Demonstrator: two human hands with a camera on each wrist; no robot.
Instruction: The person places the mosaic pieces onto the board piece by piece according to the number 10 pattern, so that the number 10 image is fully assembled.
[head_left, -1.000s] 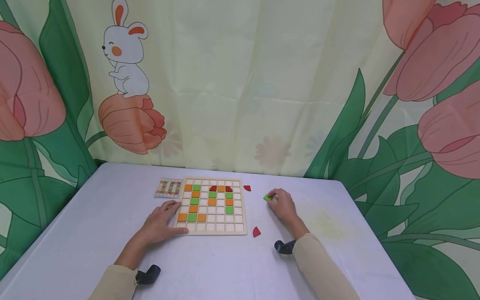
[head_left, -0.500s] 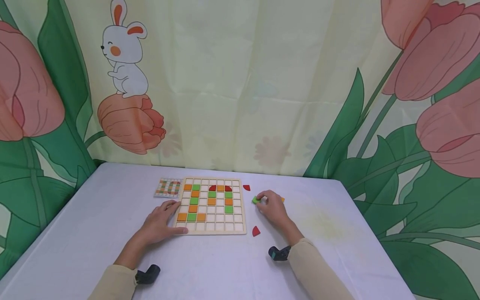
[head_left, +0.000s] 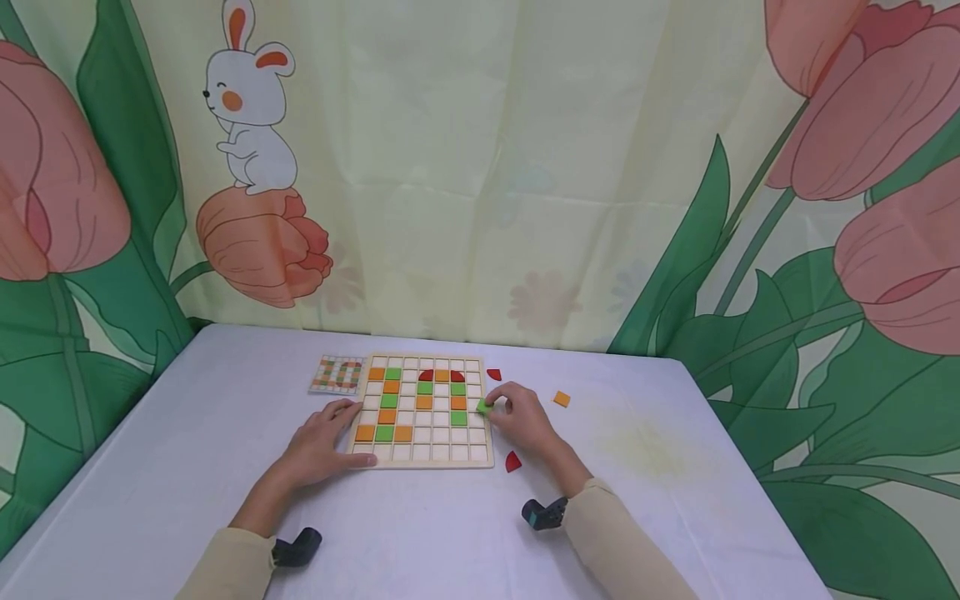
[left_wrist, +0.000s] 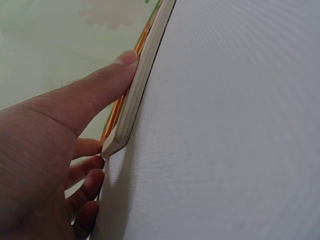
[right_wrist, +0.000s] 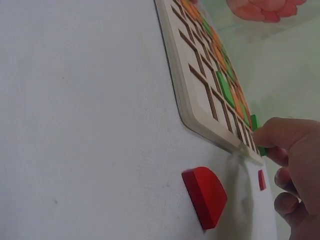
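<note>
A wooden grid board [head_left: 441, 460] holds orange, green and red pieces in some of its squares. My left hand [head_left: 318, 446] rests at its left near corner, the thumb lying on the near rim and the fingers along the left side; the left wrist view shows the thumb [left_wrist: 107, 80] fairly straight. Between thumb and fingers, my right hand [head_left: 525, 421] pinches a green square tile [head_left: 482, 407] over the board's right rim. In the right wrist view the green tile [right_wrist: 254, 121] stands tilted, partly covered by the fingers.
Right of the board lie a red quarter-round piece [head_left: 513, 462] near me, another red piece [head_left: 494, 375] farther back, and an orange square tile [head_left: 562, 399]. A patterned card [head_left: 337, 375] lies against the board's left side. A printed curtain [head_left: 480, 183] hangs behind the table.
My right hand has carried the green tile leftward from the table to the board's right rim, uncovering the orange tile. My left hand stays at the corner.
</note>
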